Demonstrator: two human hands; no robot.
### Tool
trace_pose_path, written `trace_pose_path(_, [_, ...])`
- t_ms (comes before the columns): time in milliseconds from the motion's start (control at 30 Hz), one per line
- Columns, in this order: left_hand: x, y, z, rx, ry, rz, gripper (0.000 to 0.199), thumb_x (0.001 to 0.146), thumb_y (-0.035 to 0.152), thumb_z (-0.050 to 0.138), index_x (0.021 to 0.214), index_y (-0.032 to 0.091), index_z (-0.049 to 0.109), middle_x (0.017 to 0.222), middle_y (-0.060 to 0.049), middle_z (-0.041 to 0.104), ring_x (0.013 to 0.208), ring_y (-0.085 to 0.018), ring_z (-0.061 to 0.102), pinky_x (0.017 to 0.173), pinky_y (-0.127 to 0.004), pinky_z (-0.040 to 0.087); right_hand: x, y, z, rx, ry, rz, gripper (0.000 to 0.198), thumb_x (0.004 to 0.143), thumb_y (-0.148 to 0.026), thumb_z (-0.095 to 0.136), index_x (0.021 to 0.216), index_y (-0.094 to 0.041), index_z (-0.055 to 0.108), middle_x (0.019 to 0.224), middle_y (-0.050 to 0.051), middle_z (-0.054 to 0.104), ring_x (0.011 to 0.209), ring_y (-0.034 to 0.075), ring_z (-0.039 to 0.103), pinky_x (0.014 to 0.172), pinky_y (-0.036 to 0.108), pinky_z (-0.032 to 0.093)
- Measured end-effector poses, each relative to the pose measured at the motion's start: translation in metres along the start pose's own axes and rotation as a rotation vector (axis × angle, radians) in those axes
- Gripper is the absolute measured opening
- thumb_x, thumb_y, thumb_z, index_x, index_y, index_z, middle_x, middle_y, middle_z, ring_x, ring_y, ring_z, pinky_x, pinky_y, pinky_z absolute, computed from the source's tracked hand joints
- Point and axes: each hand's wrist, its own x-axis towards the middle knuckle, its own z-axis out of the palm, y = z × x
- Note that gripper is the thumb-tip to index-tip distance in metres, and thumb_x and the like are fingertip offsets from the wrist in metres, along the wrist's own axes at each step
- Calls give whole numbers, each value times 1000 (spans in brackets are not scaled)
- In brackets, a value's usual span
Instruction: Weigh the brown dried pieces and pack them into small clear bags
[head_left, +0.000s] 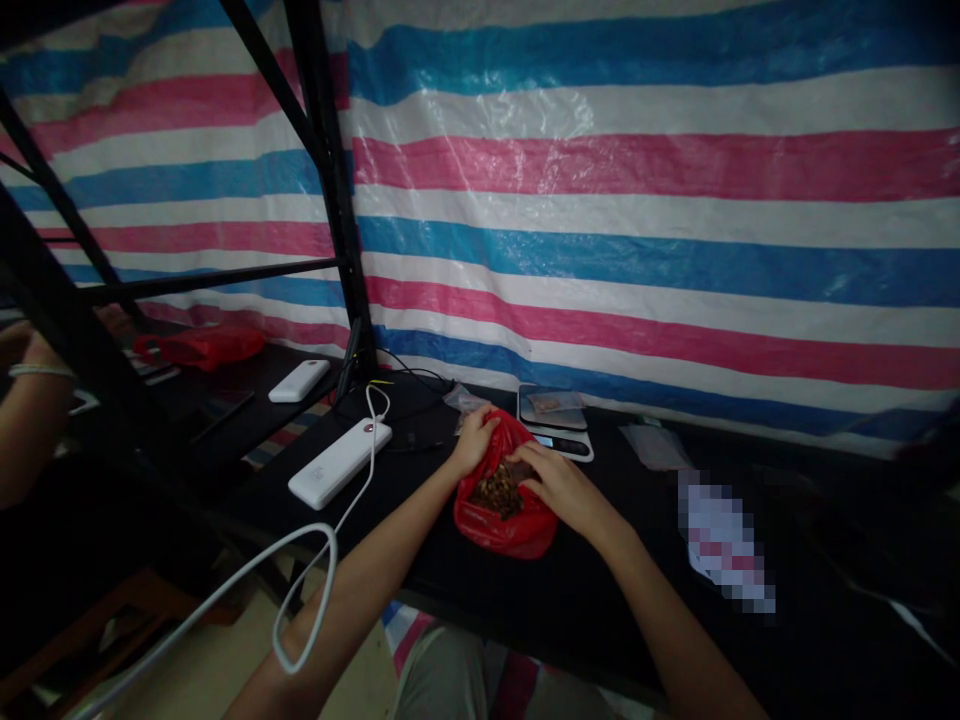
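A red plastic bag (506,540) lies with its mouth spread on the black table, with many small brown dried pieces (498,492) inside. My left hand (475,440) grips the bag's rim at its far left side. At the right side of the opening, my right hand (553,480) has its fingers bent and its thumb apart, around a dark, filmy patch that I cannot make out. Just behind the bag stands a small digital scale (574,442), its display lit, with a small clear packet (553,401) on its plate.
Left of the bag lies a white power bank (330,468) with a white cable (307,545) looping toward me. Clear plastic bags (656,446) and a blurred packet (720,540) lie to the right. Beyond the black metal frame (319,130), another person's arm (34,410) shows.
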Motion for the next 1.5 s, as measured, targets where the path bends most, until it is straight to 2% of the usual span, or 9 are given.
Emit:
trace_pose_path(400, [-1, 0, 1, 2, 1, 20, 13, 75, 19, 44, 78, 13, 55, 76, -2, 59, 75, -15, 54, 76, -25, 40, 10, 3, 21, 275, 3, 16, 38, 63, -5, 59, 95, -24, 60, 88, 1, 61, 79, 15, 57, 70, 28, 46])
trace_pose_path(567, [0, -1, -1, -1, -38, 9, 14, 74, 21, 45, 76, 12, 56, 74, -3, 60, 72, -15, 54, 73, -26, 41, 12, 9, 30, 468, 13, 93, 34, 61, -12, 64, 94, -20, 60, 81, 0, 62, 74, 14, 59, 70, 29, 47])
trace_pose_path(733, [-1, 5, -10, 126, -130, 77, 18, 76, 23, 45, 80, 13, 59, 77, -3, 62, 75, -16, 56, 74, -26, 42, 14, 12, 18, 703, 21, 135, 37, 62, -23, 67, 98, -19, 57, 90, 2, 64, 79, 15, 60, 76, 32, 47])
trace_pose_path(900, [-7, 21, -24, 344, -205, 147, 22, 75, 34, 51, 82, 16, 62, 80, -3, 64, 75, -18, 57, 74, -27, 41, 14, 15, -1, 853, 177, 176, 38, 64, -29, 67, 100, -22, 57, 108, 4, 61, 98, 19, 57, 87, 36, 43])
trace_pose_path(1000, [-8, 30, -31, 293, -188, 146, 25, 72, 37, 55, 84, 16, 62, 87, -5, 63, 81, -19, 56, 78, -28, 40, 12, 16, -9, 916, 264, 188, 40, 66, -33, 65, 103, -23, 56, 112, 4, 59, 103, 20, 54, 91, 36, 40])
trace_pose_path(1100, [-9, 38, -35, 87, -330, 124, 26, 74, 37, 55, 82, 13, 62, 101, -7, 60, 93, -20, 53, 83, -29, 39, 11, 19, -16, 966, 329, 203, 41, 69, -38, 62, 107, -25, 56, 112, 4, 60, 102, 21, 55, 89, 35, 40])
trace_pose_path(1267, [-21, 47, -25, -155, -816, -58, 26, 74, 35, 57, 88, 13, 63, 103, -7, 60, 95, -20, 54, 86, -31, 38, 10, 26, -23, 1005, 419, 255, 38, 70, -39, 61, 107, -30, 57, 111, 0, 60, 97, 19, 56, 79, 28, 42])
trace_pose_path(1333, [-27, 50, -16, -202, -895, -64, 27, 70, 33, 62, 90, 14, 62, 101, -7, 61, 96, -20, 54, 88, -32, 37, 10, 30, -24, 1014, 452, 270, 37, 69, -40, 61, 105, -30, 58, 109, 0, 61, 93, 19, 58, 75, 28, 43])
trace_pose_path(1500, [-41, 56, 7, -282, -957, -37, 33, 68, 29, 65, 97, 14, 60, 104, -10, 59, 97, -20, 54, 89, -34, 38, 9, 43, -24, 1006, 550, 285, 37, 69, -40, 61, 104, -28, 60, 105, 1, 63, 89, 19, 59, 72, 28, 43])
